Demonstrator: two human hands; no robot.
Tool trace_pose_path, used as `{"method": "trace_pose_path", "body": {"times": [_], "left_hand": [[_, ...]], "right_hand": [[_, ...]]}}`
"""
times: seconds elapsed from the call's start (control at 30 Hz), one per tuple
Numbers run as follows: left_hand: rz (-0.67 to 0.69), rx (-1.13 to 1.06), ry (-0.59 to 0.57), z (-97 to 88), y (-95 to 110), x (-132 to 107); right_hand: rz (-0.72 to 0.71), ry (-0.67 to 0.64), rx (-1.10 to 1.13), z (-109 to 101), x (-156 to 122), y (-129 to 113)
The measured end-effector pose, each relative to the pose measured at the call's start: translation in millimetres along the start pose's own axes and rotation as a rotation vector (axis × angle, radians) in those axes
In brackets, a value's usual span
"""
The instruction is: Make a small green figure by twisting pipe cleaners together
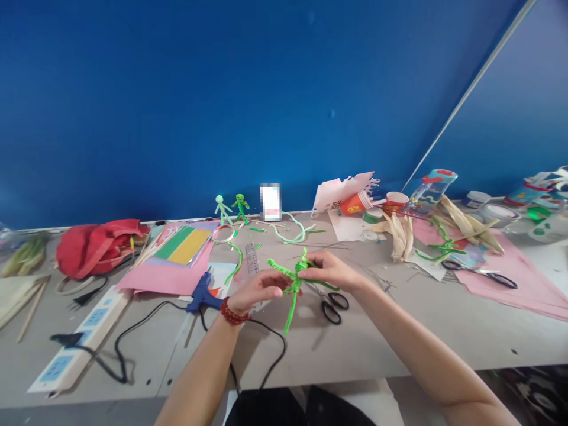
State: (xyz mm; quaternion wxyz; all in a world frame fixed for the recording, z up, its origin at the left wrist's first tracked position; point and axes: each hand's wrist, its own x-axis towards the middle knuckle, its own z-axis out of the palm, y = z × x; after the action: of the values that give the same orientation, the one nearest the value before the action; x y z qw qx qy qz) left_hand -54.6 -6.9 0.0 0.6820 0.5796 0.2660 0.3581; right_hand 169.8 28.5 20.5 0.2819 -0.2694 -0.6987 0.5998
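Note:
Between my two hands, above the grey table, is a bright green pipe cleaner figure (293, 286) with twisted limbs sticking out. My left hand (261, 290), with a red beaded bracelet at the wrist, is closed on its left side, the thumb lying near the body. My right hand (331, 269) pinches the figure near its head and upper body from the right. Its fingertips are partly hidden behind the green strands. Black-handled scissors (332, 307) lie on the table just below my right hand. A clear ruler (252, 259) lies beyond my left hand.
A blue glue gun (205, 294) with a black cord lies left of my left wrist. Further left is a white power strip (84, 337). Two small green figures (231, 208) stand by the wall. More scissors (481, 273), dried husks (399, 236) and paper cups (355, 203) are at the right.

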Motion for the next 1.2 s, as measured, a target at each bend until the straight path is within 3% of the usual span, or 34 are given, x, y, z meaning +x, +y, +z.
{"method": "trace_pose_path", "body": {"times": [0.07,0.27,0.43,0.6,0.87,1.2], "left_hand": [[-0.024,0.086,-0.054,6.4,-1,4],[0.003,-0.011,0.171,19.5,-13,15],[0.005,-0.032,0.33,22.0,-16,17],[0.04,-0.099,0.338,23.9,-17,15],[0.108,-0.146,0.485,19.9,-30,15],[0.088,-0.232,0.511,27.2,-31,18]], "right_hand": [[0.022,-0.025,-0.015,3,-1,3],[0.034,0.112,-0.112,9,0,11],[-0.007,0.14,-0.213,5,-8,8],[-0.052,0.274,-0.417,9,-16,8],[-0.049,0.287,-0.386,17,-14,15],[-0.044,0.207,-0.532,11,-20,8]]}}
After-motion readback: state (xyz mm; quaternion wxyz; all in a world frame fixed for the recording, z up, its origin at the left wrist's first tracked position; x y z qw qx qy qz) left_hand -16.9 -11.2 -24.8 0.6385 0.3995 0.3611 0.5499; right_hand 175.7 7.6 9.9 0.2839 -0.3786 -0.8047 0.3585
